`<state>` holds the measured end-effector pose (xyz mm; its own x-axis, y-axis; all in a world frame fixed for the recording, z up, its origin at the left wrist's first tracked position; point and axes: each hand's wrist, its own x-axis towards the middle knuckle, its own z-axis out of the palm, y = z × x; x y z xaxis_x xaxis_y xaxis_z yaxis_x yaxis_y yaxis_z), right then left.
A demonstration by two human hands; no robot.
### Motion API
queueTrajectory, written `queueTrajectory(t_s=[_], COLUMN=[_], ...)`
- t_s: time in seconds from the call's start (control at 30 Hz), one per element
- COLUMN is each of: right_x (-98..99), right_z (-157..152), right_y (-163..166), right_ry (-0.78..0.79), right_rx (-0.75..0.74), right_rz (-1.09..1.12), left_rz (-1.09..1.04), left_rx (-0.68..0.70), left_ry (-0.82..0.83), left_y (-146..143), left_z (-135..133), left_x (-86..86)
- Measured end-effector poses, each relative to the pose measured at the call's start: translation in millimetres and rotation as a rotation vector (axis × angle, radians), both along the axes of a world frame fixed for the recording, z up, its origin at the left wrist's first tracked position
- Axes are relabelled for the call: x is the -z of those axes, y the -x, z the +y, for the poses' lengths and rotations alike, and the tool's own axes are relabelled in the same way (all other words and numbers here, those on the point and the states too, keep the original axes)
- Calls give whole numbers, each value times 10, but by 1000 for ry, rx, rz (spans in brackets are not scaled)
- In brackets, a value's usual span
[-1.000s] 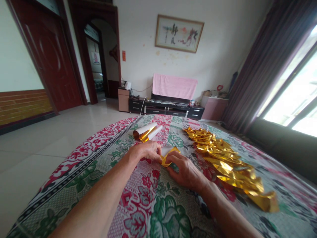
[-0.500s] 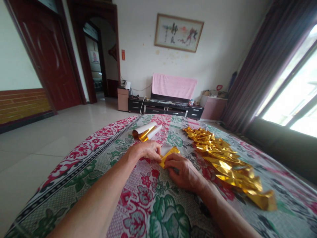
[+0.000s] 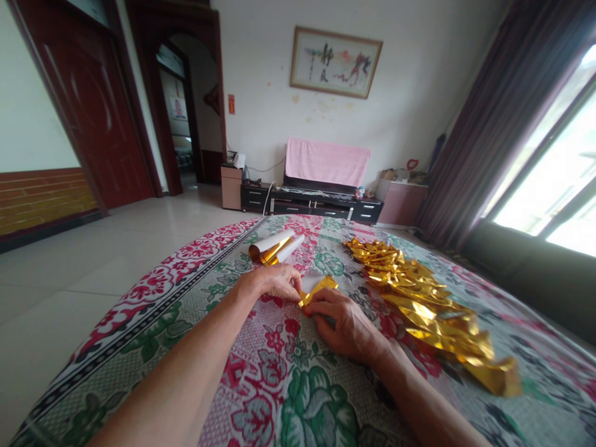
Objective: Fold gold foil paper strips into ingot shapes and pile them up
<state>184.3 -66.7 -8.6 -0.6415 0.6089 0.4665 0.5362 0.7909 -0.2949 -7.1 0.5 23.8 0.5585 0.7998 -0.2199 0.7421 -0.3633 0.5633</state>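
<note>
A small sheet of gold foil paper (image 3: 321,286), white on its back, lies partly folded on the tablecloth between my hands. My left hand (image 3: 280,281) pinches its left end with bent fingers. My right hand (image 3: 342,320) is closed on its near edge, thumb and fingertips pressed together at the fold. Fingers cover part of the paper. Just beyond my left hand lie curled gold sheets (image 3: 279,246) with white backs. To the right of my right hand stretches a long row of folded gold foil pieces (image 3: 419,298), overlapping each other.
The table wears a floral cloth (image 3: 261,397) in red, green and grey. Past its far edge stands a low black cabinet (image 3: 321,208) with a pink towel (image 3: 326,160) draped over something above it. A dark curtain (image 3: 503,118) hangs by the window at right.
My right fingertips have shifted slightly up and left along the paper, and its near gold edge shows less now. My left hand stays almost in place.
</note>
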Motion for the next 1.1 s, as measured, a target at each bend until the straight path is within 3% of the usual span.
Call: queueTrajectory(t_s=[0.47,1.1], right_x=[-39,-20], right_z=[-3,-15], right_y=[17,22], right_ry=[-15,-35], right_rx=[-14,-2], right_rz=[-101,-67], left_rz=[12,-18], left_rx=[-13,41], left_ry=[2,38], left_y=[-11,34], left_z=[-28,27], left_x=[-38,12])
